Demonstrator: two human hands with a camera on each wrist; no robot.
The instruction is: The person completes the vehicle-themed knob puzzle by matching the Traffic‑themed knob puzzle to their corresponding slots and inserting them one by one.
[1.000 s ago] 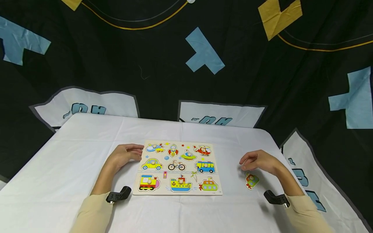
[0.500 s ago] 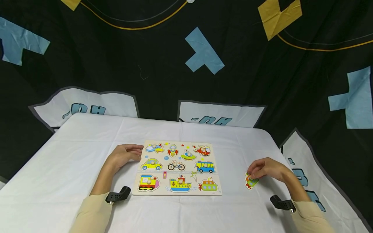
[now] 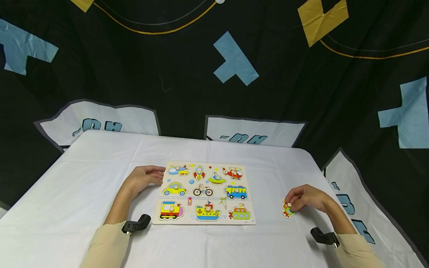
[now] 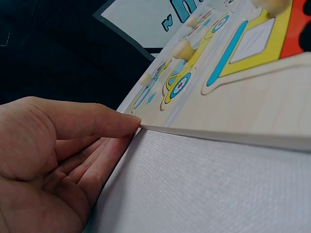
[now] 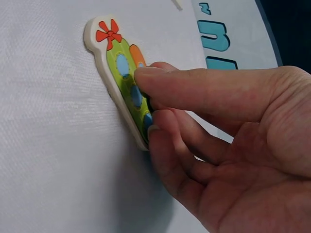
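A wooden knob puzzle board [image 3: 161, 214] with coloured vehicle pictures lies flat in the middle of the white table. My left hand [image 3: 141, 179] rests at its left edge, fingers relaxed; in the left wrist view a fingertip [image 4: 133, 122] meets the board's edge. Off to the right of the board, my right hand [image 3: 310, 197] pinches a green submarine puzzle piece [image 5: 116, 60] between thumb and fingers. The piece has a red propeller, blue windows and a pale wooden rim. It stands tilted close over the cloth, its knob hidden behind the fingertips in the right wrist view.
Vehicle pieces with round knobs, such as a train [image 3: 171, 211], a bus [image 3: 236, 192] and a helicopter [image 3: 233, 173], sit in the board. A submarine picture [image 3: 240, 213] without a visible knob is at its lower right. Behind the table [image 3: 100, 156] hangs a dark patterned cloth [image 3: 134, 67].
My right hand has come down towards me onto the submarine piece and now pinches it; the piece has turned slightly. The left hand and the board have stayed in place.
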